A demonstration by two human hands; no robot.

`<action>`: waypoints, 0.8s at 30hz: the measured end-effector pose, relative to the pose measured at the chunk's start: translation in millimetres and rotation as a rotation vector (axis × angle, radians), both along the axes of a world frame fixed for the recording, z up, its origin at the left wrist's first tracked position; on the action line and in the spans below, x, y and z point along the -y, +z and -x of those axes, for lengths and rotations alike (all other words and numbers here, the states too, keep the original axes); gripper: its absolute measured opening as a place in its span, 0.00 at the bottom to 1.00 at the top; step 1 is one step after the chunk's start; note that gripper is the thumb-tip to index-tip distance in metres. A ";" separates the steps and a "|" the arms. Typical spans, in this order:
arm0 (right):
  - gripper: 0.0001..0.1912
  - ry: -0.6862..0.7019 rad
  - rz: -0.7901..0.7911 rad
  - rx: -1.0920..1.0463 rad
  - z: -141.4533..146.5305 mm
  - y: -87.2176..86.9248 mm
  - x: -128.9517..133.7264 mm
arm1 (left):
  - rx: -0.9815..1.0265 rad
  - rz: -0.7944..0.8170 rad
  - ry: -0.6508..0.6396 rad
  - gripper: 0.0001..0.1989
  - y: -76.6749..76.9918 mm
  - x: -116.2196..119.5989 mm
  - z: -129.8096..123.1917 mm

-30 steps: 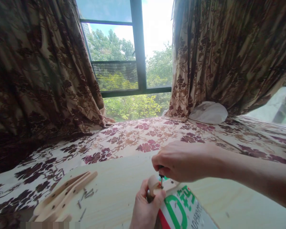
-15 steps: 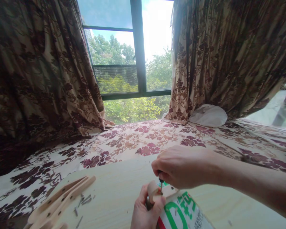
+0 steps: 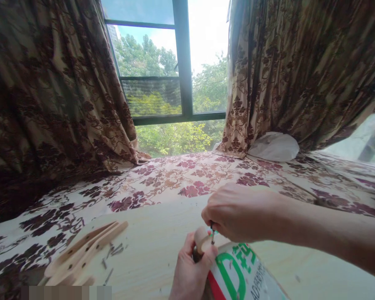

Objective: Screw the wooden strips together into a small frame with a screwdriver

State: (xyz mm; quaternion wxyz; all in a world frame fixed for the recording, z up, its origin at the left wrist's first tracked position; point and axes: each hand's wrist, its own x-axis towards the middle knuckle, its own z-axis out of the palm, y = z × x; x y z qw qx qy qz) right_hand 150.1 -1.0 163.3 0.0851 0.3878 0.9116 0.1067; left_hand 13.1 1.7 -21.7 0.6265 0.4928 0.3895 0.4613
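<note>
My right hand point(image 3: 229, 210) is closed round the dark handle of a small screwdriver point(image 3: 212, 236), its metal shaft pointing down. The tip meets a pale wooden piece point(image 3: 201, 239) with a rounded end. My left hand point(image 3: 192, 266) grips that wooden piece, thumb on the near side. Beneath lies a white box with green and red print point(image 3: 237, 275), partly hidden by my left hand. Several wooden pieces with dark holes point(image 3: 87, 252) lie at the left, with loose screws point(image 3: 114, 250) beside them.
A pale wooden board point(image 3: 143, 246) lies on a floral cloth point(image 3: 175, 175). Farther back are a white plastic bag point(image 3: 273, 146), patterned curtains point(image 3: 87, 104) on both sides and a window frame point(image 3: 183, 62).
The view has tilted down slightly, so the window and cloth sit higher in it. Both hands keep their holds, and the screwdriver stays at the wooden piece.
</note>
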 end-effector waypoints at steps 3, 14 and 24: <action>0.08 -0.063 0.013 -0.023 2.7 -2.5 -1.6 | 0.012 -0.008 -0.031 0.20 6.3 4.0 -0.1; 0.09 0.007 0.015 0.019 3.0 0.1 -2.2 | -0.054 -0.054 -0.020 0.20 10.3 4.7 -1.1; 0.08 -0.112 0.034 0.005 -0.8 4.7 -5.0 | -0.117 -0.069 -0.010 0.21 12.4 4.1 -0.7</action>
